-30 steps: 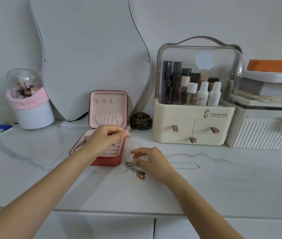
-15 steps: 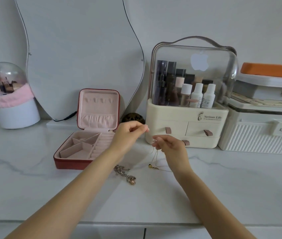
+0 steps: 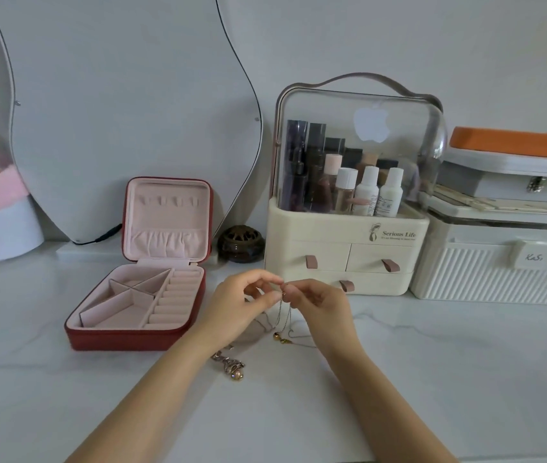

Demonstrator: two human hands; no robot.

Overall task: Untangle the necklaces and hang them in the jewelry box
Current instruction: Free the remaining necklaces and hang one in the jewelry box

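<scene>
1. Half a second earlier the hands were held slightly apart; now the left hand (image 3: 238, 309) and right hand (image 3: 320, 305) had closed in until their fingertips met in front of the cream cosmetics organiser (image 3: 345, 235).
2. Both hands pinched the top of a thin necklace (image 3: 282, 315) between thumb and forefinger, the remaining fingers loosely curled.
3. The chain hung straight down from the pinch, its two small gold ends (image 3: 280, 338) just above the marble counter (image 3: 432, 379), much as before.
4. A second, tangled necklace (image 3: 230, 364) lay on the counter just below the left wrist, apart from both hands.
5. The red jewelry box (image 3: 138, 305) stood open left of the hands, near the left hand but not touching it.
</scene>
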